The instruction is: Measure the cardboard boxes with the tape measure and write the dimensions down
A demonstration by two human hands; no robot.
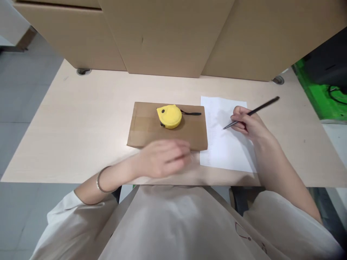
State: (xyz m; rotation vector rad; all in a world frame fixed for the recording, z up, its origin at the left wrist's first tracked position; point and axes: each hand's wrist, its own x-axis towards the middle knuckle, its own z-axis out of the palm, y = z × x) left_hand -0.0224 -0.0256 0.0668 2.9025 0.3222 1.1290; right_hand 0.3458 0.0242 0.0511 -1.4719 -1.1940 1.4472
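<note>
A black pen (262, 106) slants in my right hand (248, 122), its fingers closed round the lower part and its tip just over the white sheet of paper (230, 151). My left hand (165, 157) is blurred by motion near the front edge of the brown cardboard box (146, 124); its fingers look curled, but whether they hold anything does not show. On top of the box lies a yellow tape measure (172, 117) with a black wrist strap (193, 113) stretched to the right. The paper lies flat beside the box's right end.
Large cardboard boxes (165, 39) stand along the back of the pale wooden table (89, 115). Cable holes (83, 71) sit near both back corners. Past the right edge are a green surface (330, 104) and a dark object (328, 61).
</note>
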